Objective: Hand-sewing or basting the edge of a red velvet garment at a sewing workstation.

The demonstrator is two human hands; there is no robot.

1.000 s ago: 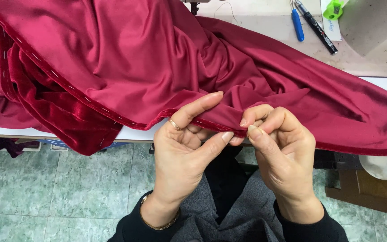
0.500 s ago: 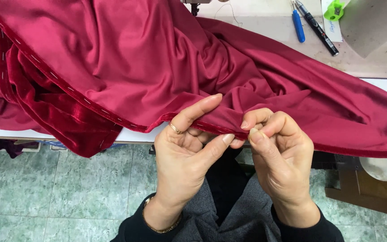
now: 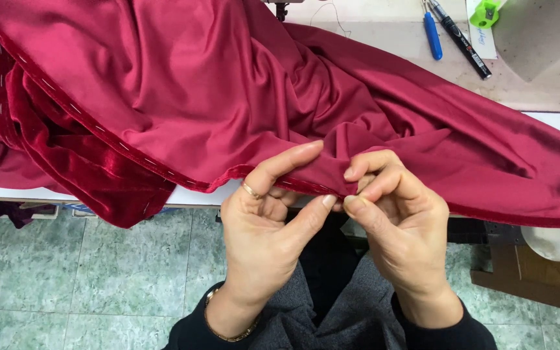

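While the red fabric (image 3: 241, 91) still drapes off the tabletop (image 3: 390, 39), the left hand (image 3: 264, 227) and right hand (image 3: 400, 223) keep pinching its hem, barely shifted from before.

Left hand (image 3: 264, 236) palm-up, forefinger stretched long and flat, thumb angled across toward the other hand, thin gold ring on one finger, fine gold chain at the wrist. Right hand (image 3: 400, 223) just beside it, knuckles raised, fingers curled tight, thumb and forefinger pinched together. Thumb tips of both hands almost meeting. Dark sleeves at both wrists, forearms rising from below
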